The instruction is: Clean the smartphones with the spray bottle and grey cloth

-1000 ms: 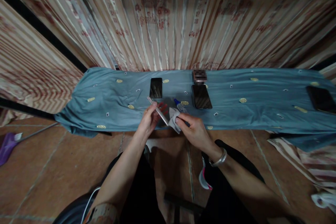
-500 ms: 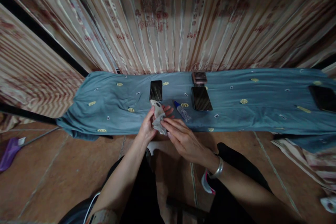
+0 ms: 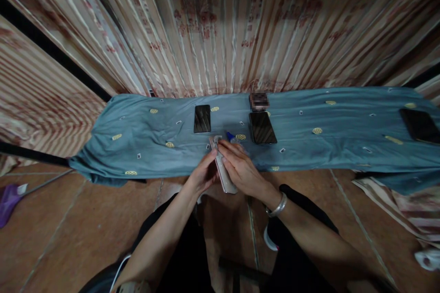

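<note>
My left hand is closed around a pale phone, held tilted over the front edge of the cloth-covered surface. My right hand lies along the phone's other side, its fingers pressing a crumpled whitish wipe against the far end. The fingers partly cover both the phone and the wipe. Just beyond my right hand lies a small clear bottle with a blue cap, mostly hidden by that hand. A dark-screened phone rests flat beyond my hands, and a larger dark device lies to the right.
Patterned blue-green cloth covers the long low surface. Behind the larger device is a small blurred-out item. Another dark device lies at the far right. Striped curtains hang behind. A purple object is on the tiled floor, left.
The phone has turned in my hands, its near end now pointing down toward me. My right hand has shifted up along it, covering more of the blue-capped bottle.
</note>
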Demonstrator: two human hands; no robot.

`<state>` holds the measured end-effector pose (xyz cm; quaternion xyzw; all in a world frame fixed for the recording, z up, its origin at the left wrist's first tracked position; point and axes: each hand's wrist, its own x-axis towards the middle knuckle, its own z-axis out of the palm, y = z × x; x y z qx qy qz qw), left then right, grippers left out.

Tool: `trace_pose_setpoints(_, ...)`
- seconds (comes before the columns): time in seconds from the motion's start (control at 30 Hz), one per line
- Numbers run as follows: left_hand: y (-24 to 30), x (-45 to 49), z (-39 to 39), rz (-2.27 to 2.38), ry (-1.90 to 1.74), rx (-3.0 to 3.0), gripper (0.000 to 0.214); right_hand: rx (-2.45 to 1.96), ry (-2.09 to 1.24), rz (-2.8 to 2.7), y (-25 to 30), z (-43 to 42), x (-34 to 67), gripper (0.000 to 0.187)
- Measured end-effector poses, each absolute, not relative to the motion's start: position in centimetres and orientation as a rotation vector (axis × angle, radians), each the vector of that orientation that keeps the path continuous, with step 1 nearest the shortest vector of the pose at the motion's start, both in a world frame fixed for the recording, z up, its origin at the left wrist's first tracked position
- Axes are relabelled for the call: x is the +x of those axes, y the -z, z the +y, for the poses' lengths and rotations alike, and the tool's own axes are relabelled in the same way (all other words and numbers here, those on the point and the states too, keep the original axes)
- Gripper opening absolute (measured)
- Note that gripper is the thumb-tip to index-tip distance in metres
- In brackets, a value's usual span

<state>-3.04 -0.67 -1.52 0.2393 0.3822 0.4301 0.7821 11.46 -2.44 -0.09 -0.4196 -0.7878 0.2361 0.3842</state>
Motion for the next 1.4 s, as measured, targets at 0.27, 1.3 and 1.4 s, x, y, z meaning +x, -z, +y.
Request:
trace_pose_setpoints(0.27, 0.9, -4.5, 0.2, 0.734, -1.006, 0.487, 0.056, -0.911, -0.625, -2.010, -0.1, -3.9, 11.1, 0.044)
trace_pose_setpoints(1.3, 1.5, -5.8, 0.3, 0.837, -1.054, 0.385, 0.030, -0.930, -0.567, -1.910, 3.3, -0.2, 9.9, 0.044)
trace_pose_setpoints(1.4, 1.3, -6.2, 0.7, 0.799, -1.059, 0.383, 0.030, -0.899, -0.601, -1.925, 3.1, -0.8, 9.9, 0.045)
